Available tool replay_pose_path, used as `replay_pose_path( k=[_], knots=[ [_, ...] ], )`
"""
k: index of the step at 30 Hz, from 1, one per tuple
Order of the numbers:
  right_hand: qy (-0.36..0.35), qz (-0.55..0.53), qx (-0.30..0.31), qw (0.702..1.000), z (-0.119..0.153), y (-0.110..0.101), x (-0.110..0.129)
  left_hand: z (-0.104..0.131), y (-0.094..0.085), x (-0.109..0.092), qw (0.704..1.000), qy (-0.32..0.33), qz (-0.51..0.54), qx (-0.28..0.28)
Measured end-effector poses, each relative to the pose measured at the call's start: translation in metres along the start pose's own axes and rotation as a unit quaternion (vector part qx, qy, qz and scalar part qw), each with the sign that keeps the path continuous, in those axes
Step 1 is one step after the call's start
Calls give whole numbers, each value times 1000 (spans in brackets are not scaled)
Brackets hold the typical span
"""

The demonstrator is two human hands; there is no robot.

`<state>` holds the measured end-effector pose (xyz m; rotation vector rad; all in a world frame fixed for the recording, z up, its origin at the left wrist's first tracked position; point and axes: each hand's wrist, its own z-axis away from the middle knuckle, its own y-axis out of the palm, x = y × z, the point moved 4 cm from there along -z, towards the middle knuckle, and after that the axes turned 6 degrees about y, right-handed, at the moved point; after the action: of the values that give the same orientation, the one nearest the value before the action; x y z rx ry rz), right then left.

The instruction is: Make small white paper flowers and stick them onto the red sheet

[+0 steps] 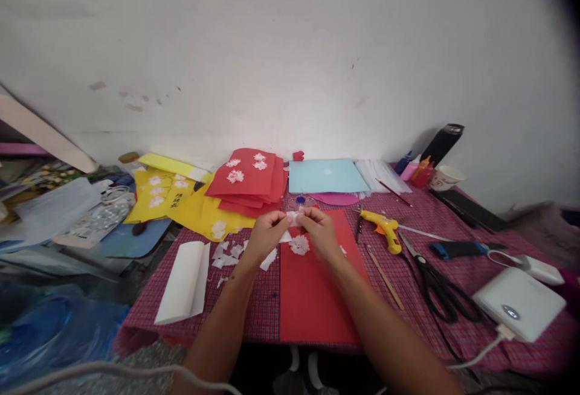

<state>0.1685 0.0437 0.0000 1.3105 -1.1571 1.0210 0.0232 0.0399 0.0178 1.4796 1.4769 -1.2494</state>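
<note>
Between the fingertips of my left hand point(270, 232) and my right hand point(318, 232) is a small piece of white paper point(294, 218). Both hands pinch it from either side, above the top part of a red paper sheet point(319, 298). Just below the fingers a white paper flower point(299, 245) lies on that sheet. Torn white paper scraps point(233, 254) are scattered to the left of my left hand. A folded white paper point(183, 283) lies farther left on the checked cloth.
To the right are a yellow glue gun point(383, 226), black scissors point(439, 289), a blue-handled cutter point(460, 249), a brush point(385, 277) and a white box point(519, 304) with a cable. Behind lie red cards point(249, 177), yellow sheets point(203, 208), a light-blue sheet point(328, 176) and paint bottles point(421, 171).
</note>
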Motion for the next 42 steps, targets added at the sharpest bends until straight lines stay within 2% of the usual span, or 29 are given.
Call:
replay_pose_path(
  k=[5, 14, 23, 29, 32, 34, 35, 36, 38, 40, 42],
  knots=[
    [26, -31, -3, 999, 2, 0, 2, 0, -1, 2, 1000, 4, -7, -8],
    [107, -151, -14, 983, 1, 0, -3, 1, -2, 8, 1000, -10, 8, -14],
    [126, -226, -15, 966, 0, -2, -3, 0, -5, 9, 999, -18, 24, -35],
    [136, -227, -64, 962, -4, -9, -5, -1, -9, 17, 991, -48, 103, -71],
    [84, -150, -81, 982, -4, -12, -1, -2, -14, 15, 980, -72, 155, -103],
    [-4, -23, -81, 996, -1, -9, 6, -3, -21, 10, 968, -83, 185, -145],
    [-59, 56, -72, 994, 3, -5, 9, -3, -26, 6, 960, -79, 201, -176],
    [-115, 137, -55, 982, 7, 1, 11, -4, -31, 3, 951, -70, 220, -207],
    [-208, 268, -5, 941, 18, 18, 10, -5, -38, -2, 935, -53, 253, -241],
    [-263, 336, 41, 903, 29, 33, 4, -6, -42, -3, 928, -46, 267, -257],
    [-285, 382, 87, 875, 36, 45, -4, -6, -43, -3, 927, -46, 266, -261]
  ],
)
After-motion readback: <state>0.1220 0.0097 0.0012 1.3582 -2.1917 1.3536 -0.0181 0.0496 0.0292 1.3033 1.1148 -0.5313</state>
